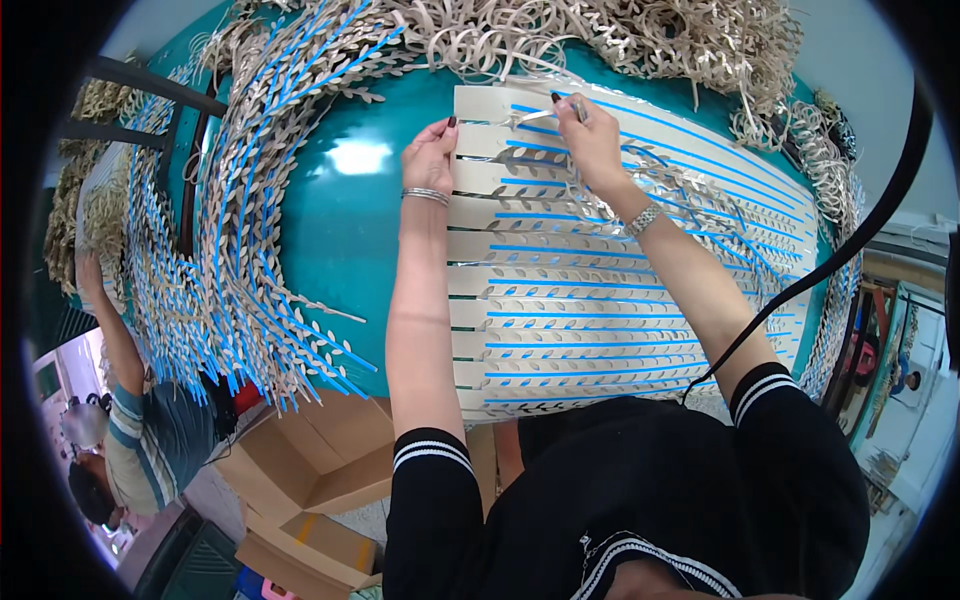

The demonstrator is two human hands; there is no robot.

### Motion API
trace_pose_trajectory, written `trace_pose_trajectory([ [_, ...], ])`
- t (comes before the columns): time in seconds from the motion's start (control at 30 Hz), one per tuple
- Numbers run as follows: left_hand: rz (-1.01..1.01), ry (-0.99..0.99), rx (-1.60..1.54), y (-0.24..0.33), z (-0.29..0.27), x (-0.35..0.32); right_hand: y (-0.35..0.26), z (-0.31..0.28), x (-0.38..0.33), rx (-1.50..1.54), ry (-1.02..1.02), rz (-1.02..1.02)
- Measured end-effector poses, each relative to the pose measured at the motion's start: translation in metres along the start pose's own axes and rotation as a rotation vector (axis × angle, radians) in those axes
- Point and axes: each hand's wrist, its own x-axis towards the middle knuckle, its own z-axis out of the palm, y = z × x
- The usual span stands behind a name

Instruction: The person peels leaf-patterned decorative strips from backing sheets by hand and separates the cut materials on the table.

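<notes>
A large cream sheet (470, 215) with rows of die-cut leaf shapes and blue strips lies across the green table. My left hand (430, 160) is closed at the sheet's upper left edge, thumb and fingertips pinching it by a slot. Over the sheet's upper part, my right hand (592, 140) is closed in a pinch on a pale strip (536, 116) lifted at the left end of a row. Something small and silvery shows between its fingers, too small to name. Loose leaf garlands (660, 170) lie on the sheet beside my right wrist.
Leaf garlands with blue strips (245, 190) heap along the table's left side. Curled pale offcuts (490, 40) pile at the far edge. A black cable (850, 245) crosses at right. Open cardboard boxes (300, 460) stand below the table; another person (160, 440) works at far left.
</notes>
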Motion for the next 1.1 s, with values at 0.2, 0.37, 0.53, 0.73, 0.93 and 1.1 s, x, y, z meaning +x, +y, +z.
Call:
trace_pose_trajectory([
  [0.2,-0.319,-0.218,-0.026,0.037,0.034,-0.024,-0.011,0.0,0.001,-0.101,-0.133,-0.037],
  [0.37,-0.029,-0.137,0.736,0.022,0.021,0.005,-0.019,0.014,-0.015,-0.011,-0.255,-0.061],
  [0.53,0.008,-0.103,0.673,0.018,0.034,0.003,-0.017,0.013,-0.014,0.035,-0.203,-0.147],
  [0.73,-0.094,-0.155,0.544,0.02,0.033,0.001,-0.028,0.033,-0.008,-0.008,-0.224,-0.398],
  [0.93,-0.202,-0.191,0.427,0.022,0.03,0.0,-0.011,0.047,-0.004,0.095,-0.087,-0.456],
  [1.1,-0.18,-0.064,0.401,0.017,0.03,0.003,-0.006,0.046,-0.001,-0.116,-0.353,-0.202],
])
